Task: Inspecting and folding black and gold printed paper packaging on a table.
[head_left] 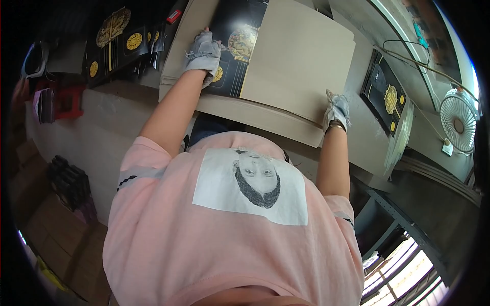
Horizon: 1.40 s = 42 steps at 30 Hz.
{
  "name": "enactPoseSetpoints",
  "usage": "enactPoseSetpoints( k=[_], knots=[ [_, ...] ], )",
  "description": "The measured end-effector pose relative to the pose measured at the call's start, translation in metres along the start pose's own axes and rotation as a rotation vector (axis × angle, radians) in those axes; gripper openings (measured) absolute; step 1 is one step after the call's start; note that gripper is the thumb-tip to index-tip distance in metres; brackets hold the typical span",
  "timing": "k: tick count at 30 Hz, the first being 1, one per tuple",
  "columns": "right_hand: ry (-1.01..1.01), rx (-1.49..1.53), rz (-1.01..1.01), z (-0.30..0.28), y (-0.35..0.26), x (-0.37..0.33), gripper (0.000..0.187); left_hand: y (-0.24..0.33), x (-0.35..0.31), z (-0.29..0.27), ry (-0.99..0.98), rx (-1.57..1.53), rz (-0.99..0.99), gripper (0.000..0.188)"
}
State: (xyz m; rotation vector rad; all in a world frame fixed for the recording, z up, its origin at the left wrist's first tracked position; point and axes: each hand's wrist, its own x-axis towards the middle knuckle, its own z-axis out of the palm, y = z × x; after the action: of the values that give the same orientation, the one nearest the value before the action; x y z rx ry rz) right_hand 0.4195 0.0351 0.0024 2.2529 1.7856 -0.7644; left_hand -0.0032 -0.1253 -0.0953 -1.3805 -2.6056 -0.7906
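Observation:
My left hand (204, 53), in a worn grey-white work glove with bare fingertips, lies with its fingers stretched out on the left edge of a glossy black printed sheet (229, 66). Gold patterns decorate that sheet, which rests on a stack of large grey cardboard sheets (301, 56). Beside the right edge of the stack, close to its near corner, is my right hand (336, 111). It wears a similar glove, and its fingers are extended along the board edge. Whether it bears on the board is hard to make out.
More black and gold printed sheets (115, 41) lie at the far left, near a small red box (174, 16). Another black printed panel (385, 94) lies to the right. A white fan (458, 120) stands at the right rim. A red stool (69, 101) is at left.

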Motion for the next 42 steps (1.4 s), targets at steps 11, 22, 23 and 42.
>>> enactPoseSetpoints(
  k=[11, 22, 23, 42],
  knots=[
    [-0.171, -0.167, -0.041, -0.033, 0.022, -0.029, 0.079, 0.030, 0.005, -0.026, -0.342, -0.313, -0.211, 0.057],
    [0.098, -0.019, -0.348, -0.039, -0.019, -0.088, 0.057, 0.057, 0.012, -0.052, -0.528, 0.279, 0.363, 0.060],
    [0.172, 0.038, -0.491, -0.040, -0.029, -0.099, 0.062, 0.060, 0.009, -0.054, -0.535, 0.294, 0.346, 0.060],
    [0.320, -0.287, -1.019, 0.042, -0.115, -0.113, 0.075, 0.052, 0.001, -0.039, -0.343, 0.312, 0.402, 0.060]
  ],
)
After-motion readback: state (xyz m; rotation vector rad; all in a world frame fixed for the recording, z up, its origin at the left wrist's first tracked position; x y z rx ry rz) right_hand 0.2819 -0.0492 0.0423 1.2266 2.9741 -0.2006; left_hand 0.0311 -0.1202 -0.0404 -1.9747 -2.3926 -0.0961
